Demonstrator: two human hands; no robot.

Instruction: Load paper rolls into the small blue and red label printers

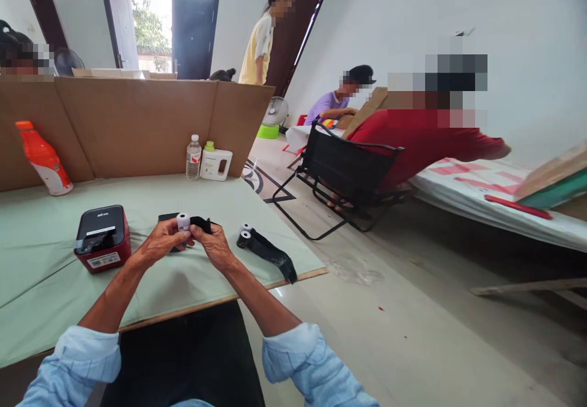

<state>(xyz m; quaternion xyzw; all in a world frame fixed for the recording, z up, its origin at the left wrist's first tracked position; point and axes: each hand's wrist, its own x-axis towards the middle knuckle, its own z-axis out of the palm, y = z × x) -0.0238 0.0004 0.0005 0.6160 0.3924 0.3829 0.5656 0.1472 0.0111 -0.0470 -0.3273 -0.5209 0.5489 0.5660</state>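
My left hand [161, 241] is closed around a small white paper roll [183, 222], held upright with its hollow core showing on top. Fingers of my right hand [213, 245] pinch a black strip [200, 221] right beside that roll; whether strip and roll are joined is hard to see. Behind my left hand lies a dark flat object [167, 217], partly covered. To the left stands a red and black label printer [103, 236]. Right of my hands, two small rolls [245, 234] rest on the table with a black strip [275, 256] trailing toward the edge.
Along the back of the green-covered table [41, 285] stands a cardboard screen [142, 126]. Before it are an orange bottle [43, 156], a water bottle [193, 157] and a white jug [214, 164]. A person in red sits on a black folding chair [351, 162] at right.
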